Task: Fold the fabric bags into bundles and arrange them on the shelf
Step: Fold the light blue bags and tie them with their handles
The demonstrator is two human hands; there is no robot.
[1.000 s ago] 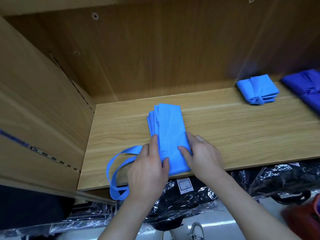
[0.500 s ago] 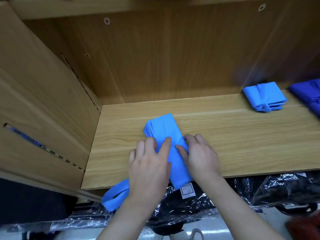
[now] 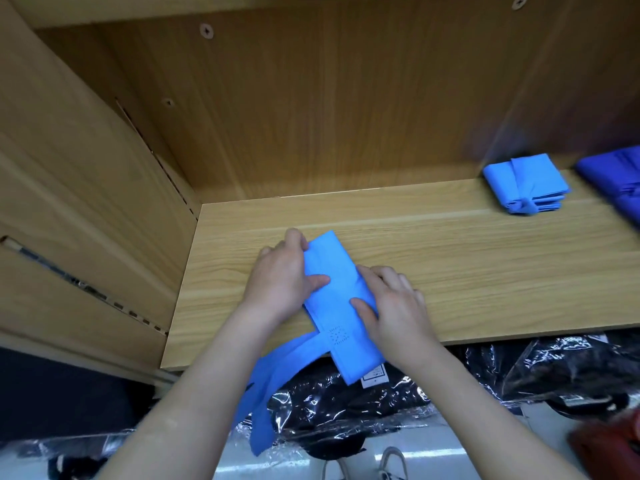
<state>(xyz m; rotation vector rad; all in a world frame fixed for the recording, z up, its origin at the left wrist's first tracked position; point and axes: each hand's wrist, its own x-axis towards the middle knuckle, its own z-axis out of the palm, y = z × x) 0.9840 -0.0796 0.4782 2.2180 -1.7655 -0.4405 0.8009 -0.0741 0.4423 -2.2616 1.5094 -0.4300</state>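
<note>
**Q:** What's the shot?

**A:** A light-blue fabric bag [image 3: 329, 258], folded to a narrow strip, lies on the wooden shelf [image 3: 450, 271]. Its near end overhangs the front edge. Its handles [image 3: 273, 372] dangle off the lip, left of the strip.

**Q:** Step in hand?

**A:** Prob. the next fold toward a bundle. To do it well: keep the layers square w/ edges flush and press each crease flat before turning. Leave the handles free, since they likely wrap the pack, as on the finished bundle [image 3: 524, 185] at rear right, beside the darker blue bags [image 3: 616, 178].

**Q:** Hands?

**A:** The left hand [image 3: 280, 282] grips the strip's far-left edge, fingers curled round the corner, thumb flat on top. The right hand [image 3: 394, 306] holds the right edge nearer the front, thumb on the cloth, fingers bent alongside. Can't tell if those fingers reach under. Both forearms reach in from the front, above the black plastic-wrapped goods [image 3: 346, 393] below.
</note>
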